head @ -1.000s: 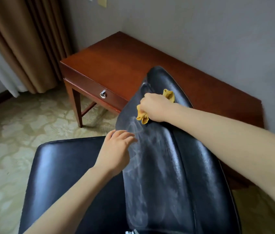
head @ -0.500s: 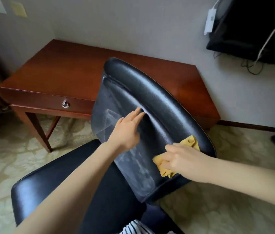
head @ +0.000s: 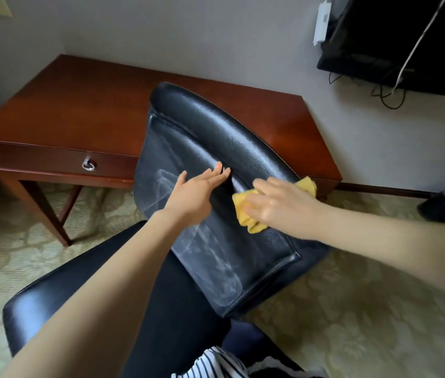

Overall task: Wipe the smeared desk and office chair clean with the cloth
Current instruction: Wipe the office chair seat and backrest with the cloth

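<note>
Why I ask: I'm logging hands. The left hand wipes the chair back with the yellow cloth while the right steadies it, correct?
No, the hands are swapped. In the head view the right hand wipes the chair back with the yellow cloth while the left hand steadies it.

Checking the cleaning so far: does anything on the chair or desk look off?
White smears streak the backrest around and below the left hand, left of the cloth that the right hand presses on it; that patch looks unwiped. The desk shows nothing odd.
</note>
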